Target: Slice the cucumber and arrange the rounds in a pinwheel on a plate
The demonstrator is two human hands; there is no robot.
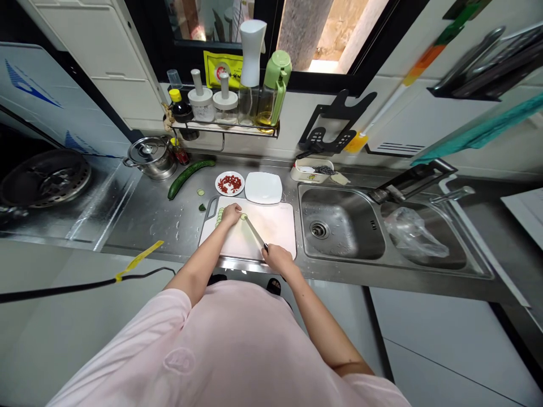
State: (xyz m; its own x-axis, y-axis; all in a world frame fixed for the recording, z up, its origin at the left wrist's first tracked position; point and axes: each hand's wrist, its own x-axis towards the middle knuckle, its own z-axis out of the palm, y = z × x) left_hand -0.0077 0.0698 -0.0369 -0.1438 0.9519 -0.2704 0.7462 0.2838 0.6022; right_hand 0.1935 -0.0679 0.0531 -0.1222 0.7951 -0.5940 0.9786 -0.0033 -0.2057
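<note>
My right hand (278,259) is wrapped round the handle of a kitchen knife (255,231), whose blade points up and left across the white cutting board (280,223). By the blade's tip is a pale green cucumber piece (243,216). My left hand (231,214) has its fingers bent and closed at this piece, hiding part of it. Several cucumber slices (219,216) lie in a row on the board, just left of that hand. Behind the board stand a small plate of chopped red pieces (229,183) and a white square plate (263,187).
A whole cucumber (190,176) and a lidded steel pot (151,156) are at the back left. The double sink (343,223) adjoins the board's right side, with a plastic bag (413,232) in its far basin. A bottle rack (224,125) hangs above the counter.
</note>
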